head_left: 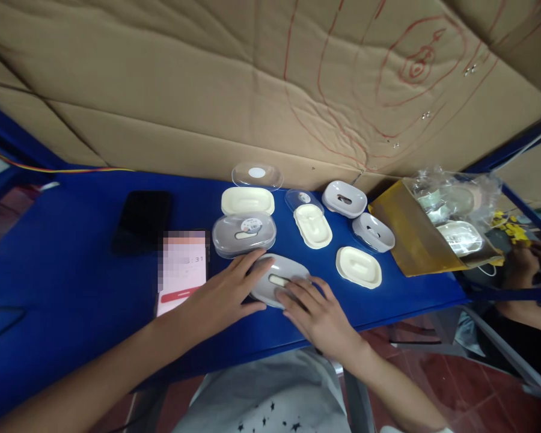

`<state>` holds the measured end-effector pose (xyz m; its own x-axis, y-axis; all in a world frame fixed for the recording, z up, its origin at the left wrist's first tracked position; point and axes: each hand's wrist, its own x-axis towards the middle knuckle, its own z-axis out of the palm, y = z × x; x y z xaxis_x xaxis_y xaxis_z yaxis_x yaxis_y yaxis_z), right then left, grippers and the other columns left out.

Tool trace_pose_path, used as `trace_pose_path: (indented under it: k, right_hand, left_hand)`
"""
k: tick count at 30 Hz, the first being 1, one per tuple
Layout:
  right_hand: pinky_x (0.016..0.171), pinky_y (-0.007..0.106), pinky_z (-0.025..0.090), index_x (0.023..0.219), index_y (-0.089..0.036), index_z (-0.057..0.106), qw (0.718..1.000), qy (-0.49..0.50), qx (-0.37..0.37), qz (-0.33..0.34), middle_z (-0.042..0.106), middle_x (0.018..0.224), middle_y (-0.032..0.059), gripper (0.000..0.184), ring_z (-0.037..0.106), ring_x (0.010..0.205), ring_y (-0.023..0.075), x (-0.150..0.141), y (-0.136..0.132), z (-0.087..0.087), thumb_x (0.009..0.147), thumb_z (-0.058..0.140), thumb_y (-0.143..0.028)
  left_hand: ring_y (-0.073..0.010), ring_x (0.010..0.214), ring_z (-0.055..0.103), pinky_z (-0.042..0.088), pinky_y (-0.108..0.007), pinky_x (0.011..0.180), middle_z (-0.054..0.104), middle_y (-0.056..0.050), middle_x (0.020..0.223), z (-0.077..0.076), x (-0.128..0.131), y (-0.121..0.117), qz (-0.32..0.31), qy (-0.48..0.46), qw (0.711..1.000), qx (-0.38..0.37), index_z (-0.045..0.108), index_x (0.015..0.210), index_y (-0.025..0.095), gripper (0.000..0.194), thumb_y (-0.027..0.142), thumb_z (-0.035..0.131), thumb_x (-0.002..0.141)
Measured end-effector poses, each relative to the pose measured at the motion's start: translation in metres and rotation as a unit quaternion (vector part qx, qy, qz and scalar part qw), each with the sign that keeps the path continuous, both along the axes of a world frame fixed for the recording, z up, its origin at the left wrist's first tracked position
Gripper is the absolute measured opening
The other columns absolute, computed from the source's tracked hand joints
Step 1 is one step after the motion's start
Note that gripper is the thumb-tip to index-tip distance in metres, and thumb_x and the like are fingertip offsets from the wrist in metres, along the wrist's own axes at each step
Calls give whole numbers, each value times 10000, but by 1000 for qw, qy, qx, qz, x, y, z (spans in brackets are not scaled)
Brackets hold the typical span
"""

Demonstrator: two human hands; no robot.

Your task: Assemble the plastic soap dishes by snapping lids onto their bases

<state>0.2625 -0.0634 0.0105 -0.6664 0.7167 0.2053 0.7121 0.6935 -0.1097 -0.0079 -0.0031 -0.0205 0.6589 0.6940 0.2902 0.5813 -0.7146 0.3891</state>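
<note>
A grey oval soap dish (276,264) with a cream piece showing in its central slot lies between my hands near the table's front edge. My left hand (237,285) grips its left end, fingers on the far rim and thumb at the near side. My right hand (318,307) holds the right end, fingertips resting on top beside the slot. Just behind it sits a lidded grey soap dish (225,231) with a round label under its clear cover. Cream oval trays (247,200) lie behind and to the right, among them a tray (358,267) nearest the front.
Two grey dishes (345,198) and clear lids (256,174) lie at the back. A cardboard box (403,240) with bagged parts stands right. Phones, one lit (187,270), one dark (142,219), lie left. Another person's hands (525,264) handle yellow pieces far right.
</note>
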Motion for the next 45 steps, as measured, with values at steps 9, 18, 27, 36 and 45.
trace_pose_path:
  k: [9, 18, 27, 36, 45]
  right_hand:
    - [1113, 495, 580, 1639, -331, 493, 995, 93, -27, 30, 736, 1454, 60, 505, 704, 1324, 253, 21, 61, 41, 1135, 521, -306]
    - [1200, 552, 437, 1594, -133, 518, 993, -4, 59, -98, 592, 1561, 206, 579, 544, 1437, 377, -55, 266, 41, 1027, 630, -172]
    - [954, 432, 519, 1345, -171, 717, 985, 19, 109, -134, 673, 1132, 154, 400, 607, 1057, 302, -13, 174, 47, 1120, 387, -180]
    - [980, 472, 553, 1693, -328, 410, 988, 95, 104, -68, 629, 1237, 111, 710, 619, 1151, 291, 35, 5, -3, 1040, 496, -63]
    - [1261, 693, 393, 1663, -263, 422, 999, 36, -13, 36, 469, 1687, 166, 710, 336, 1634, 381, 18, 9, 6, 1065, 624, -586]
  left_hand:
    - [-370, 1464, 566, 528, -532, 1196, 538, -182, 1607, 13, -1, -1, -8, -27, 999, -41, 451, 1610, 220, 725, 336, 744, 957]
    - [-341, 1430, 606, 530, -478, 1198, 561, -162, 1584, 21, -2, 2, -16, -6, 999, -33, 490, 1572, 215, 775, 319, 839, 888]
    - [-369, 1531, 522, 486, -521, 1230, 467, -201, 1699, 15, -1, 4, 8, -16, 995, -101, 231, 1710, 204, 1020, 401, 846, 920]
    - [-448, 1547, 466, 454, -604, 1234, 415, -195, 1713, 4, 15, -10, 63, -52, 969, -233, 196, 1746, 252, 1164, 520, 883, 844]
    - [-378, 1519, 517, 472, -540, 1234, 484, -191, 1634, 3, 15, -8, 18, -95, 974, -202, 330, 1675, 234, 996, 477, 872, 876]
